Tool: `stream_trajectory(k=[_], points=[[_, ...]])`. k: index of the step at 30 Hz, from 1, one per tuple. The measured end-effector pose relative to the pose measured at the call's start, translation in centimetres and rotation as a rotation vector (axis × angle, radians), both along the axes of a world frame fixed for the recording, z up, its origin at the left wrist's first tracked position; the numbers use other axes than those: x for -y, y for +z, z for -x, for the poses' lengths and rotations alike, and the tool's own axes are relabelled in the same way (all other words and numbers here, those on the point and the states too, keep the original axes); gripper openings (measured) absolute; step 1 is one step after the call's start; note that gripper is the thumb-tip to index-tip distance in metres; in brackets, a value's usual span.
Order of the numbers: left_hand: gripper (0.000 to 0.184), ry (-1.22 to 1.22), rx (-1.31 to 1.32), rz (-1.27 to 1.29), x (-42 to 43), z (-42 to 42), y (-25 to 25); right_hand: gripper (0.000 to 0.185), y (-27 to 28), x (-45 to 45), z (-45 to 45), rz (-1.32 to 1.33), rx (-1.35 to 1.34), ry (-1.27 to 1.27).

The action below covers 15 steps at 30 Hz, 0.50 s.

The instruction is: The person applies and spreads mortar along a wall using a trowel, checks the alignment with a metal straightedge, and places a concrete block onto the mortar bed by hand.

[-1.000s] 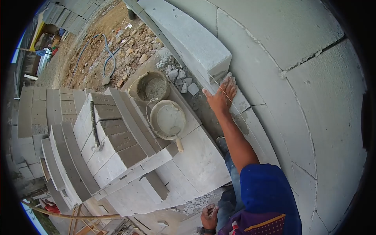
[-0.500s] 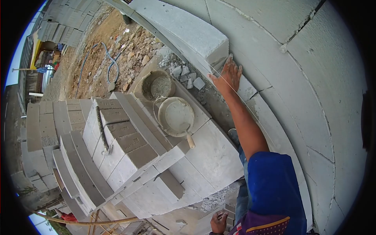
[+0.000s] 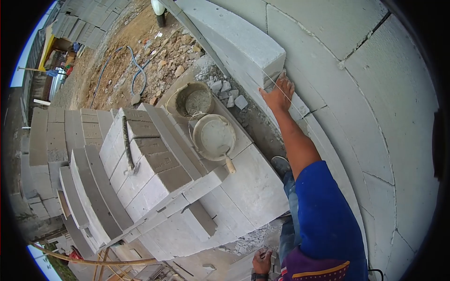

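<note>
A long pale concrete block [image 3: 234, 35] lies along the face of the block wall [image 3: 323, 61]. My right hand [image 3: 280, 95] is against the near end of this block, palm turned away, thumb apart and fingers stretched. A thin taut string [image 3: 307, 125] passes by that hand and runs along the course. My left hand [image 3: 262, 260], with a dark watch on its wrist, is low in the view near my body. Its fingers are curled in, and whatever they may hold is hidden.
A bucket [image 3: 179, 99] of grey mortar stands beside a second bucket [image 3: 196, 146], in which a wooden-handled trowel [image 3: 230, 165] rests. Stacked blocks [image 3: 140, 161] bear a dark-handled tool [image 3: 127, 143]. Rubble [image 3: 228, 92] lies by the wall; a blue hose [image 3: 135, 70] crosses the dirt.
The view has shifted slightly, so most of the scene sits differently in frame. My right hand stays at the block's end, and more of my left wrist shows.
</note>
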<state>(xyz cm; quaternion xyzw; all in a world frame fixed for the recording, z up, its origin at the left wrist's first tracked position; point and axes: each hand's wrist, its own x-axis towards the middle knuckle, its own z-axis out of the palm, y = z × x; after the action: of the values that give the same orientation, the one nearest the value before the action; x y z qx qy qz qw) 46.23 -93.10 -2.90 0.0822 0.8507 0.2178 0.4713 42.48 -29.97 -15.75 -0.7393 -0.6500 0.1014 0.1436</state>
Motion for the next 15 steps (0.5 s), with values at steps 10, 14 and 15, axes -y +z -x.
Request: stream_trajectory(k=[10, 14, 15], points=[[0.037, 0.005, 0.004, -0.022, -0.2, -0.3, -1.7, 0.116, -0.3, 0.1, 0.1, -0.058, 0.036, 0.011], [0.038, 0.043, -0.004, -0.024, -0.8, 0.3, -0.9, 0.115, -0.3, -0.1, 0.0, -0.036, 0.036, 0.015], [0.038, 0.016, -0.023, -0.027, -0.6, 0.3, -1.0, 0.115, -0.5, -0.1, -0.1, -0.043, 0.048, 0.015]])
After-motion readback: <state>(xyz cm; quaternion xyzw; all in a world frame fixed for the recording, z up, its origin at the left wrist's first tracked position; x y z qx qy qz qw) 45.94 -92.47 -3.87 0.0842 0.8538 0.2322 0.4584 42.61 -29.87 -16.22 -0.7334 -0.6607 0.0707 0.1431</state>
